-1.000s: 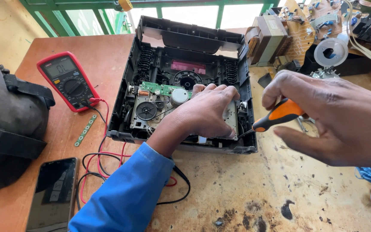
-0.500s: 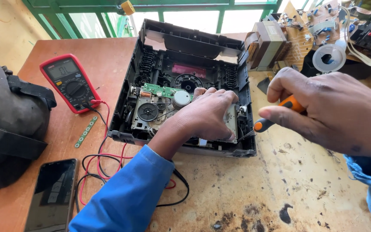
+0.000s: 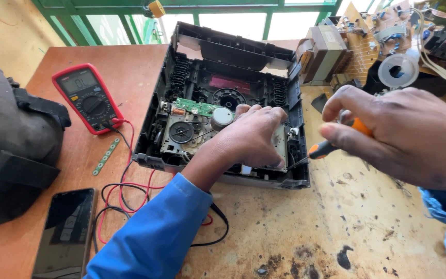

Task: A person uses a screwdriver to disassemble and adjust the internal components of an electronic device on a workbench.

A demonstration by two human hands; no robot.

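Head view: left hand (image 3: 251,137) lies flat, palm down, on the grey metal tape-deck mechanism (image 3: 192,132) inside the open black plastic player casing (image 3: 181,77), centre of the worn wooden bench (image 3: 336,227). Right hand (image 3: 403,129) is clamped on an orange-handled screwdriver (image 3: 331,144), tip at the casing's near right corner. Vs 1 s ago the right hand has lifted slightly & turned; left hand unmoved, so the deck is still braced. Labels: pink rectangular sticker (image 3: 231,83) on far inner wall. Red digital multimeter (image 3: 88,98) w/ leads sits left, black smartphone (image 3: 65,232) near left.
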